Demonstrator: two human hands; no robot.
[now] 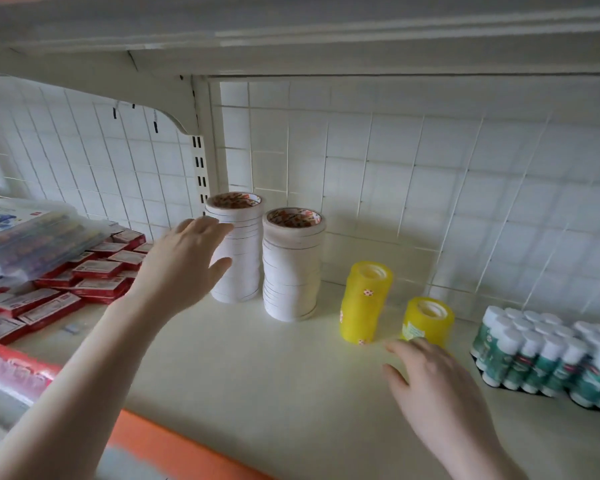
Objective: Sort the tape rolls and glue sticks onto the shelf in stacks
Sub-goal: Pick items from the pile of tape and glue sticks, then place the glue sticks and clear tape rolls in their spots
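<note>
Two tall stacks of white tape rolls stand on the cream shelf (274,368): the left stack (241,251) and the right stack (293,268). My left hand (184,261) reaches the left stack with its fingers spread along the stack's side, holding nothing. Further right stand a taller yellow tape stack (365,301) and a shorter yellow tape stack (428,318). My right hand (426,382) hovers just in front of the shorter yellow stack, fingers relaxed and empty. A block of green glue sticks with white caps (548,355) stands at the far right.
Red boxes (94,275) lie in rows at the left, with clear plastic packs (28,233) piled on them. A wire grid back panel (395,188) closes the rear. An upper shelf (291,32) hangs overhead. An orange strip (174,441) runs along the shelf's front edge.
</note>
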